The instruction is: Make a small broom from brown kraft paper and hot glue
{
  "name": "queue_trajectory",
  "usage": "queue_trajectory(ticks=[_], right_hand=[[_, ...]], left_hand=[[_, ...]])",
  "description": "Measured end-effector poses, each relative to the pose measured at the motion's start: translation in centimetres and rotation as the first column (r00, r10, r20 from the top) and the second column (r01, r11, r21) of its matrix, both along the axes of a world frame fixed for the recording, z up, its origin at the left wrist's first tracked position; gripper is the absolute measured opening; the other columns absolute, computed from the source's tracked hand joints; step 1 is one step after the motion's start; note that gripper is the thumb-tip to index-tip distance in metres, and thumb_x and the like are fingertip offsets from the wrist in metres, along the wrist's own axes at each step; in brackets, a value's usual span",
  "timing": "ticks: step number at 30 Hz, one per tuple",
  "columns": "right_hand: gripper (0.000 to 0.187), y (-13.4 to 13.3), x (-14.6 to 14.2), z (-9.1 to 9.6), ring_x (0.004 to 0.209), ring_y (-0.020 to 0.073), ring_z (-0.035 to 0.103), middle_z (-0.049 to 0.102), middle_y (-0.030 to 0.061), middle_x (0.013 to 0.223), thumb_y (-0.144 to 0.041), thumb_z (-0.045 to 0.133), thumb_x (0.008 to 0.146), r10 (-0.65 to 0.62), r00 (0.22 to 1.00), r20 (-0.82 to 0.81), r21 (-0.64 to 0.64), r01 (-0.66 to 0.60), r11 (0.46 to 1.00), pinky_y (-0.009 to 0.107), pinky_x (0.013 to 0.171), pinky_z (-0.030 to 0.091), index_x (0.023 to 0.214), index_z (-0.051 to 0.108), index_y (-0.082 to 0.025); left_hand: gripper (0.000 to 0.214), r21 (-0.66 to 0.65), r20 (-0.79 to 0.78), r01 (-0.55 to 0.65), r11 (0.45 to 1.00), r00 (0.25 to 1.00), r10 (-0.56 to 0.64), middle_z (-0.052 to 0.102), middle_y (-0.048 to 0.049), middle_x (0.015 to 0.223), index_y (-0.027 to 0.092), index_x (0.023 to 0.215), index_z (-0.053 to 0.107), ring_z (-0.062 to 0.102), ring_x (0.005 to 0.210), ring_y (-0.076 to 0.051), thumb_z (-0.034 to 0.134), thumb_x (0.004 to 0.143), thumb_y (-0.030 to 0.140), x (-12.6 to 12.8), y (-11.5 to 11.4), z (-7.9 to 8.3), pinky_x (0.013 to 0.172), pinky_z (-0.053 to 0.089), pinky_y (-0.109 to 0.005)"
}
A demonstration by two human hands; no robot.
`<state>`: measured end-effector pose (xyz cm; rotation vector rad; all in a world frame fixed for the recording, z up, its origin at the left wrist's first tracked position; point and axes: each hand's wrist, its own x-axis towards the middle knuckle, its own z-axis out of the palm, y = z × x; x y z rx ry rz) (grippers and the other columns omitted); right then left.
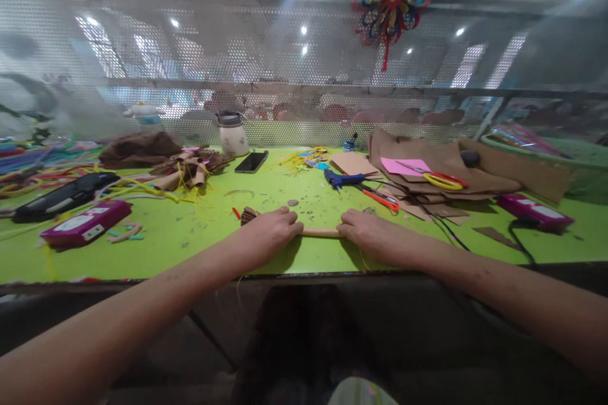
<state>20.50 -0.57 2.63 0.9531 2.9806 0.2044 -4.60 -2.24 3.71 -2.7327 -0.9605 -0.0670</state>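
A thin tan rod, seemingly rolled brown paper, lies level just above or on the green table near its front edge. The fingers of my left hand are wrapped round its left part. Round the right end curl the fingers of my right hand. A bundled brown paper fringe sticks out left of my left hand; whether it joins the rod is hidden. Beyond my right hand rest a blue glue gun and an orange-handled cutter.
Brown paper sheets with yellow-and-red scissors lie at the right. A phone, a pale jar and rolled paper pieces stand farther back. Purple boxes sit at both sides. Black cables cross the right side.
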Motion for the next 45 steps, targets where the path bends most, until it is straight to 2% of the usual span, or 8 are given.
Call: queue_trajectory(ticks=[7, 15, 26, 31, 35, 39, 42, 45], right_hand=[[0.016, 0.1, 0.1, -0.7, 0.079, 0.0174, 0.046, 0.055, 0.0092, 0.092, -0.006, 0.049, 0.089, -0.016, 0.999, -0.038, 0.010, 0.016, 1.000, 0.027, 0.065, 0.032, 0.097, 0.062, -0.012], [0.017, 0.1, 0.1, -0.3, 0.073, 0.0165, 0.048, 0.056, 0.0069, 0.087, -0.013, 0.045, 0.093, -0.015, 0.998, -0.064, 0.011, 0.015, 1.000, 0.027, 0.061, 0.030, 0.093, 0.062, -0.014], [0.022, 0.2, -0.2, -1.0, 0.072, 0.0165, 0.048, 0.057, 0.0072, 0.084, -0.024, 0.045, 0.094, -0.037, 0.995, -0.098, 0.054, 0.042, 0.998, 0.028, 0.059, 0.028, 0.084, 0.064, -0.017], [0.027, 0.8, -0.1, -0.2, 0.073, 0.0161, 0.052, 0.061, 0.0086, 0.084, -0.024, 0.043, 0.094, -0.045, 0.975, -0.217, -0.110, 0.022, 0.994, 0.027, 0.063, 0.033, 0.091, 0.068, -0.015], [0.029, 2.1, 0.7, 1.8, 0.074, 0.0170, 0.056, 0.066, 0.0074, 0.085, -0.029, 0.050, 0.089, -0.125, 0.907, -0.401, -0.383, -0.042, 0.923, 0.026, 0.064, 0.038, 0.105, 0.068, -0.015], [0.028, 3.5, 0.8, 2.8, 0.064, 0.0142, 0.053, 0.062, 0.0021, 0.070, -0.036, 0.058, 0.083, -0.293, 0.814, -0.502, -0.630, -0.112, 0.768, 0.026, 0.058, 0.037, 0.097, 0.070, -0.015], [0.028, 4.0, 0.4, 2.4, 0.057, 0.0115, 0.050, 0.058, 0.0001, 0.062, -0.036, 0.060, 0.081, -0.428, 0.694, -0.579, -0.731, -0.209, 0.650, 0.025, 0.055, 0.035, 0.096, 0.068, -0.013], [0.029, 4.2, -0.1, 1.9, 0.053, 0.0109, 0.050, 0.056, -0.0005, 0.058, -0.034, 0.062, 0.079, -0.515, 0.585, -0.626, -0.754, -0.287, 0.591, 0.025, 0.052, 0.033, 0.098, 0.065, -0.012]], left_hand=[[0.019, -0.008, -0.061, 0.021, 1.000, 0.998, -0.022, 0.060, -0.0090, 0.083, 0.012, 0.098, 0.062, 0.053, 0.079, -0.020, 0.046, 0.089, 0.007, 0.1, 0.3, 0.1, 0.073, 0.044, -0.031], [0.020, -0.029, -0.067, -0.050, 0.998, 0.997, 0.048, 0.059, -0.0089, 0.082, 0.011, 0.097, 0.061, 0.054, 0.078, -0.019, 0.043, 0.089, 0.006, 0.0, 0.2, 0.2, 0.070, 0.044, -0.029], [0.019, -0.002, -0.157, 0.019, 1.000, 0.987, -0.019, 0.060, -0.0096, 0.080, 0.013, 0.094, 0.061, 0.054, 0.078, -0.022, 0.046, 0.084, 0.004, -0.1, 0.3, 1.0, 0.067, 0.044, -0.030], [0.027, -0.143, -0.115, -0.003, 0.990, 0.993, -0.013, 0.061, -0.0072, 0.076, 0.016, 0.090, 0.064, 0.055, 0.071, -0.018, 0.048, 0.076, -0.002, -0.5, 0.8, 2.2, 0.065, 0.042, -0.027], [0.037, -0.380, -0.028, -0.107, 0.919, 0.994, 0.104, 0.067, -0.0045, 0.080, 0.018, 0.098, 0.066, 0.056, 0.067, -0.015, 0.048, 0.071, 0.001, -0.9, 1.1, 4.3, 0.059, 0.039, -0.024], [0.033, -0.589, 0.032, -0.164, 0.791, 0.974, 0.226, 0.068, -0.0002, 0.079, 0.020, 0.099, 0.069, 0.055, 0.065, -0.012, 0.051, 0.073, 0.011, -1.8, 1.8, 5.6, 0.057, 0.036, -0.022], [0.034, -0.723, 0.094, -0.123, 0.680, 0.957, 0.274, 0.069, 0.0010, 0.084, 0.022, 0.102, 0.070, 0.057, 0.071, -0.013, 0.056, 0.071, 0.015, -2.5, 2.3, 5.7, 0.062, 0.039, -0.022], [0.036, -0.818, 0.173, -0.041, 0.573, 0.933, 0.315, 0.070, 0.0012, 0.087, 0.022, 0.105, 0.069, 0.057, 0.076, -0.014, 0.062, 0.071, 0.020, -3.0, 2.5, 5.5, 0.068, 0.041, -0.023]])
